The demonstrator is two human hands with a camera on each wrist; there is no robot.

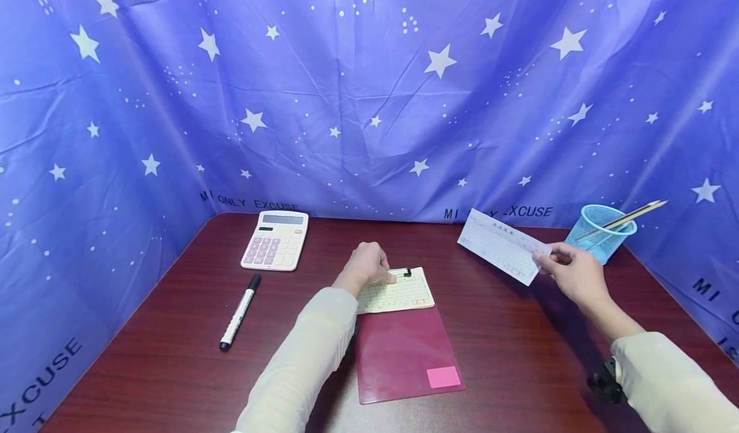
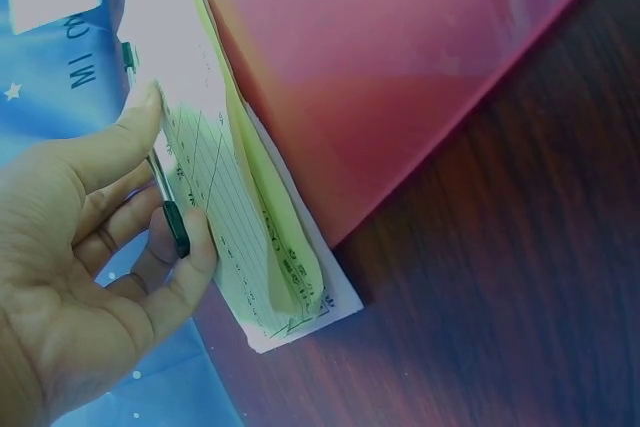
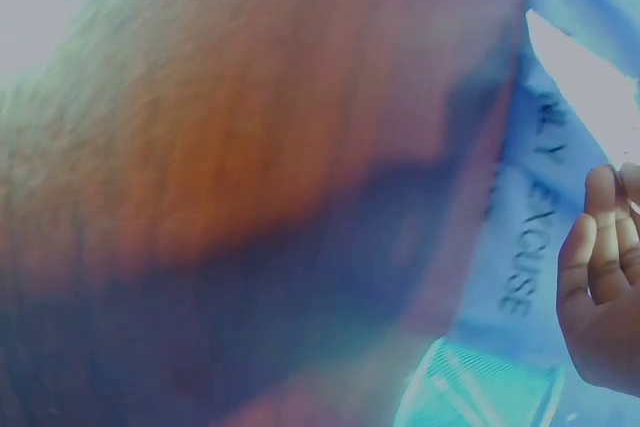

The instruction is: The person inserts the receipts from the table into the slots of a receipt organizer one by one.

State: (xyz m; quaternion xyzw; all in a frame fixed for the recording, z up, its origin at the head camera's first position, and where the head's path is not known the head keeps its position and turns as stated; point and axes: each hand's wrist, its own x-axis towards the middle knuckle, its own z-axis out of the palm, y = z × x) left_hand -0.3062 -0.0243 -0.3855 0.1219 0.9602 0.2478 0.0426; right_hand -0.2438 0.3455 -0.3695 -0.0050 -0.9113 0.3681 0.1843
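Note:
A translucent red clipboard (image 1: 404, 356) lies on the table, with a stack of printed slips (image 1: 401, 295) at its clip end. My left hand (image 1: 366, 269) grips that end. In the left wrist view, the thumb of my left hand (image 2: 110, 237) is at the metal clip with dark tips (image 2: 176, 229), and the other fingers curl at the edge beside it. The slips (image 2: 215, 177) fan slightly apart at one corner. On the right, my right hand (image 1: 574, 276) pinches a loose printed slip (image 1: 502, 247) by its corner, above the table.
A blue mesh pen cup (image 1: 600, 237) with pencils (image 1: 629, 217) stands behind my right hand. To the left are a white calculator (image 1: 276, 240) and a capped marker (image 1: 239, 314). A pink sticker (image 1: 443, 377) is on the clipboard's near corner. A starry blue curtain (image 1: 369, 99) encloses the table (image 1: 173, 343).

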